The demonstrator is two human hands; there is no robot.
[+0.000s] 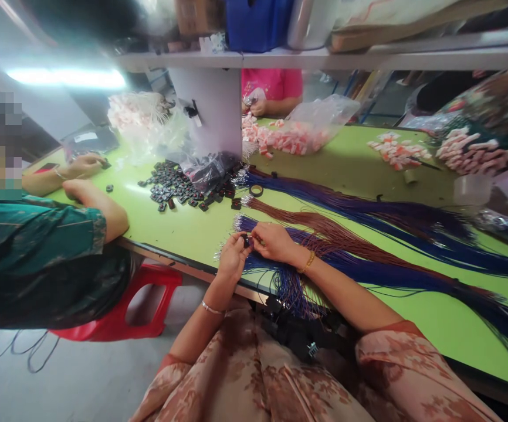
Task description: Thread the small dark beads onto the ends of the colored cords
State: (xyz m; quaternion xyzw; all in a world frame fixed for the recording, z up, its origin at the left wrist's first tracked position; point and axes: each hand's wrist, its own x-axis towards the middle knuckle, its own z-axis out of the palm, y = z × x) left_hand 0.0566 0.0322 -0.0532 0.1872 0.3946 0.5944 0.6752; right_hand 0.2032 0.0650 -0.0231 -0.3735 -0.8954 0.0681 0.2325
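Close to the table's front edge, my left hand (233,257) pinches a small black connector housing (246,240). My right hand (274,241) meets it from the right, fingertips pressed together at the housing; they seem to grip a thin wire end, mostly hidden by the fingers. Beneath and beside both hands lie bundles of blue wires (346,266) with bare metal terminals at their left ends. A brown wire bundle (324,225) runs just behind my right hand. Finished-looking loose wires (295,287) hang over the edge towards my lap.
Black housings (175,184) lie heaped at the back left, beside a roll of tape (256,190). A co-worker's arm (98,202) rests on the table at left, above a red stool (148,299). Orange-white connectors (289,138) lie behind the wires, below a shelf (324,58).
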